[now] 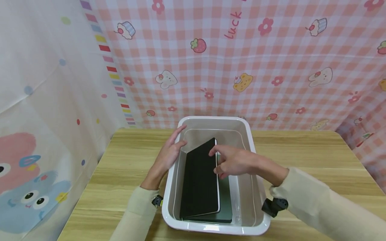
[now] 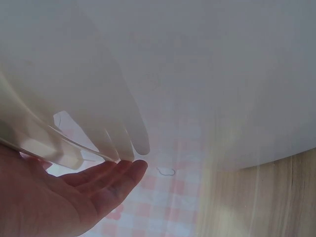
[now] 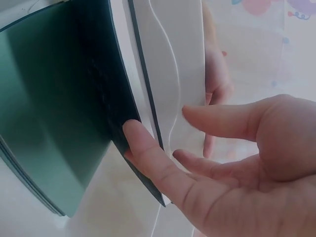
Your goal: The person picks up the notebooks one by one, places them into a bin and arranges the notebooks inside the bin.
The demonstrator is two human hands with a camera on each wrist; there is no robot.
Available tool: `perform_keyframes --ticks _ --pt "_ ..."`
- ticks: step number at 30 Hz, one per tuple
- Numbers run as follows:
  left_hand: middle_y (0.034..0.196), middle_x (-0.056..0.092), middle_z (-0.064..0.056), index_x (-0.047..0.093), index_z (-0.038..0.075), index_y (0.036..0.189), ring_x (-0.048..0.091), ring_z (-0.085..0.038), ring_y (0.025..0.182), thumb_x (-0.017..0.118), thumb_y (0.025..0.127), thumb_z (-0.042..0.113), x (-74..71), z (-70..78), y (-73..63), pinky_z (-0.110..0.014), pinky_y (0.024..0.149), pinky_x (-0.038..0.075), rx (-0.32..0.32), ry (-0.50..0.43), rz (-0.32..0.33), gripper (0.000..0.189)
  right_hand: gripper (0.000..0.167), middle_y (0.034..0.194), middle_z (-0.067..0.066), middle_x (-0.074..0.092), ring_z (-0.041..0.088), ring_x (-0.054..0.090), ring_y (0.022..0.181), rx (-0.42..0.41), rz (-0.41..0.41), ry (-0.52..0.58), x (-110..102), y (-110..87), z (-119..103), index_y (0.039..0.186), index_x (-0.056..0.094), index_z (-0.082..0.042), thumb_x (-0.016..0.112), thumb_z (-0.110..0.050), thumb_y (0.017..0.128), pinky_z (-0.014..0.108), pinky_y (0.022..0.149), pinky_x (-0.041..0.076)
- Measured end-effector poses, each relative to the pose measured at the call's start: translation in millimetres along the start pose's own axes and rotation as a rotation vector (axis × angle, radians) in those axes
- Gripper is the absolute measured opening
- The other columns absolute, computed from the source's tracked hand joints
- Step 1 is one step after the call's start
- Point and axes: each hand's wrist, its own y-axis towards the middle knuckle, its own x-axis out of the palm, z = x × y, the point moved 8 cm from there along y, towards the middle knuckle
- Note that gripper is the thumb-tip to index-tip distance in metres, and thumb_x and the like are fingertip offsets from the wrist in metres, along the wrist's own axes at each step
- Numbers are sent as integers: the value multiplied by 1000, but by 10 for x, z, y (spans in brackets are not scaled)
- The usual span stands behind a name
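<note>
A notebook with a black cover (image 1: 200, 180) leans inside a white plastic bin (image 1: 211, 227), its right edge raised. Beneath it lies a dark green notebook (image 1: 225, 197). My right hand (image 1: 233, 160) reaches over the bin's right side to the raised edge. In the right wrist view a fingertip (image 3: 136, 131) touches the dark cover by the page edges (image 3: 136, 64), while the thumb stands apart from it. My left hand (image 1: 167, 154) is at the bin's left rim. Its fingers (image 2: 118, 185) are fairly straight and meet the outer wall in the left wrist view.
The bin stands on a wood-grain table (image 1: 301, 150). A pink checked cloth (image 1: 211, 67) hangs behind it, and a white printed cloth (image 1: 45, 83) hangs at the left. Table surface shows on both sides of the bin.
</note>
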Motion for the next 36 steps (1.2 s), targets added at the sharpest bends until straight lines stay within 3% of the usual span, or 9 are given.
perform_keyframes --ticks 8,19,27,36 --pt "163 25 2 40 34 150 23 -23 148 51 99 30 -1 16 1 -55 118 17 2 1 -1 53 53 83 7 63 17 60 79 -54 -34 -53 -29 -43 37 135 42 1 59 1 85 32 80 48" --pt "162 25 3 40 33 151 21 -23 149 52 98 26 4 28 11 -55 119 15 11 -8 -12 55 53 82 5 61 15 56 81 -51 -29 -132 -38 -77 112 137 44 -1 62 -5 88 29 73 43" --pt "162 26 3 39 31 152 19 -22 149 51 99 22 6 16 17 -53 120 13 22 -14 -14 55 52 77 4 56 16 56 79 27 -36 -157 -17 -76 199 138 45 -4 63 -6 89 31 72 43" --pt "162 25 2 39 33 151 21 -24 149 52 98 28 2 22 -1 -55 119 14 14 -2 -11 55 52 79 5 53 17 54 77 37 -31 -157 3 -67 257 137 45 -5 64 -7 88 32 74 43"
